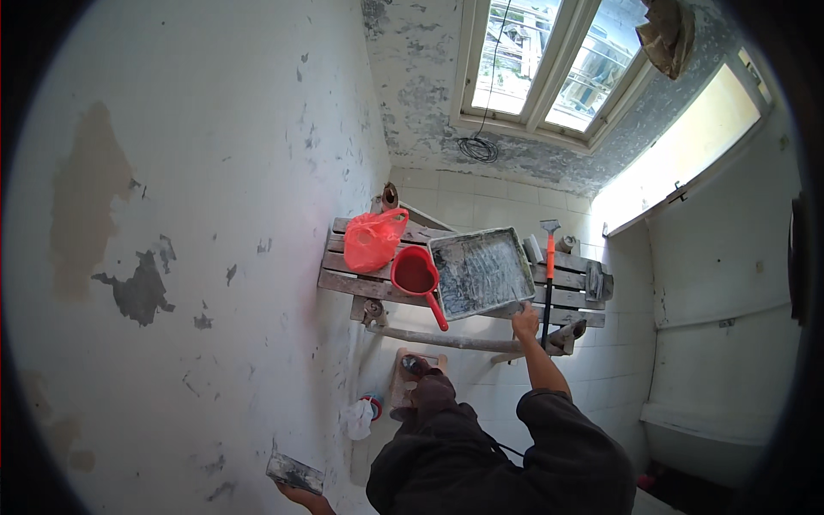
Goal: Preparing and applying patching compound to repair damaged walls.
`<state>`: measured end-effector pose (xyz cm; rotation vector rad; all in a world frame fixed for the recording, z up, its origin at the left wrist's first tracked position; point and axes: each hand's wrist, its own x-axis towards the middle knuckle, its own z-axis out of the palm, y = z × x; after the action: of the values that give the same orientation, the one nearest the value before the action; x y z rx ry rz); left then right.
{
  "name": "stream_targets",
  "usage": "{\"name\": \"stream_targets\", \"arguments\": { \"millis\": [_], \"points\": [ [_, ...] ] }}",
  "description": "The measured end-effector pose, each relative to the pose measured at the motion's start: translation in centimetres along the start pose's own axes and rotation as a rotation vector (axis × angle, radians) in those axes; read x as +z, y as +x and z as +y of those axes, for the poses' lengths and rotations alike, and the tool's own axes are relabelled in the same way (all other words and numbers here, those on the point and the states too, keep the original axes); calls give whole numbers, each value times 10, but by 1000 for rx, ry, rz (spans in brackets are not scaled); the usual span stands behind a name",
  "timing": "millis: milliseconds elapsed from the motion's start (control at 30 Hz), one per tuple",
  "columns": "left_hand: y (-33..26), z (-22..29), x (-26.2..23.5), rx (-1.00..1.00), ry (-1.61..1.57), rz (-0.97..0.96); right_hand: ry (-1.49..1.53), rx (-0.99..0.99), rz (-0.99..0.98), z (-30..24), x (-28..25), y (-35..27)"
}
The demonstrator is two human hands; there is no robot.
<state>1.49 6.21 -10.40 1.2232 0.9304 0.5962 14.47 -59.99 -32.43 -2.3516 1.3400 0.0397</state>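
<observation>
At the lower left, close to the white wall, my left hand [302, 496] grips a smeared, rectangular plastering trowel [294, 473]; its handle is hidden. My right hand [526, 321] is closed at the near right corner of a shallow tray [481, 270] coated with grey-white paste. What its fingers hold there, if anything, is too small to make out. Left of the tray sits a red dipper [415, 271], its handle pointing toward me. Beside that lies a red plastic bag [374, 242]. A long-handled scraper [549, 266] with an orange and black shaft leans on the right.
A slatted wooden bench [343, 281] carries these things, with a crossbar [446, 342] on my side. My foot [414, 366] rests on a small wooden step [402, 393]. A bucket [372, 407] stands by the left wall. Coiled cable [477, 150] hangs below the window.
</observation>
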Motion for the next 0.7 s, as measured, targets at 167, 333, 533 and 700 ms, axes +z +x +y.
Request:
{"name": "stream_targets", "arguments": {
  "millis": [167,333,533,700],
  "points": [
    [-37,-34,143,-265,336,-810,-32,-276,-20,3,-4,9],
    [-141,-137,326,534,823,-1763,-63,-360,-7,11,4,12],
    [-213,-329,402,976,1034,-1981,-205,-439,-38,13,1,-1],
    [-220,-402,433,951,1256,-1973,-159,-409,-79,3,8,-1]
  ]
}}
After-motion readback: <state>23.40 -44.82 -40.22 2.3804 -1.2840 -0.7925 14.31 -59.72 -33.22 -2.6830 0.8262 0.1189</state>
